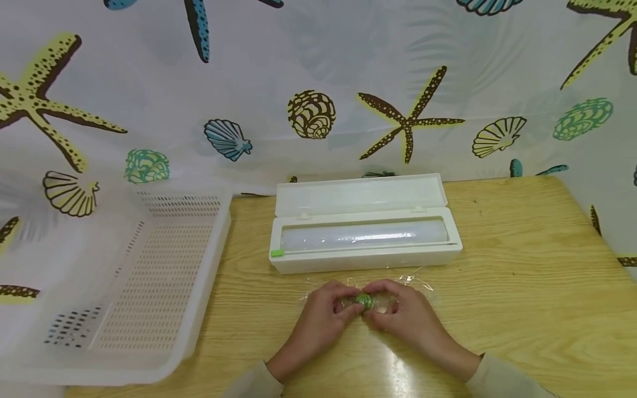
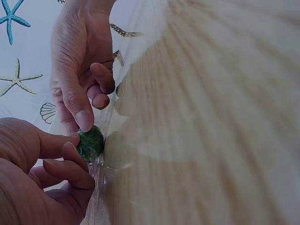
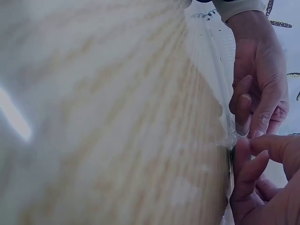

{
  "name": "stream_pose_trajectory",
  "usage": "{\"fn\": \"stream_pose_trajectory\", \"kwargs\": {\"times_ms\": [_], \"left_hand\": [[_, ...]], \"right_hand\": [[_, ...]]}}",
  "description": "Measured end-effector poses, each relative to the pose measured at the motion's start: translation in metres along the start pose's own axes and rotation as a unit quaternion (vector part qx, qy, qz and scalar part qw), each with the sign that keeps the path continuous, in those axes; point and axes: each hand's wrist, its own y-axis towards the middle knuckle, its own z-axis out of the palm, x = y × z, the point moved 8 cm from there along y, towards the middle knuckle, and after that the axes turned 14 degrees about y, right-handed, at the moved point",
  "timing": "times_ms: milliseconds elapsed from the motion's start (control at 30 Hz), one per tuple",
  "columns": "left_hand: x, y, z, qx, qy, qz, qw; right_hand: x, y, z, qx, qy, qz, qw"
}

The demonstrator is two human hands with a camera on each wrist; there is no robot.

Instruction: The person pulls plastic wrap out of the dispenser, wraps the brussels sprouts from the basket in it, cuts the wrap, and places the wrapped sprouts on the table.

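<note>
A small, round green ball with lighter streaks [image 1: 365, 300] lies in a sheet of clear cling film [image 1: 418, 281] on the table. My left hand [image 1: 323, 309] pinches it from the left between thumb and index finger. From the right, my right hand [image 1: 413, 318] holds the ball and the film around it with thumb and index fingertips. Seen from the left wrist, the green ball [image 2: 90, 144] sits between both hands' fingertips, with crinkled film below. In the right wrist view, the fingers of the right hand [image 3: 267, 183] mostly hide it.
Behind the hands stands a white cling film dispenser [image 1: 365, 260], its lid [image 1: 360, 196] raised and a film roll [image 1: 365, 235] inside. A green slider [image 1: 276, 252] sits at its left end. A large white plastic basket [image 1: 191, 309] occupies the left side. Patterned cloth [image 1: 269, 66] hangs behind.
</note>
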Motion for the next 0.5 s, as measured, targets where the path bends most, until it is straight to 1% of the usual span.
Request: {"fn": "stream_pose_trajectory", "kwargs": {"times_ms": [167,300,400,500], "left_hand": [[-0.0011,0.0008,0.0014,0.008,-0.001,0.0,1.0],[-0.0015,0.0023,0.0032,0.011,-0.008,-0.004,0.9999],[-0.0023,0.0014,0.0039,0.011,-0.017,-0.003,0.9998],[-0.0024,-0.0006,0.0037,0.009,-0.027,0.002,0.9996]], "right_hand": [[-0.0011,0.0023,-0.0002,0.007,-0.001,0.003,1.0],[-0.0021,0.0027,-0.0019,0.013,0.018,0.007,1.0],[-0.0035,0.0018,-0.0024,0.018,0.039,0.016,0.999],[-0.0041,0.0014,-0.0032,0.013,0.059,0.023,0.998]]}}
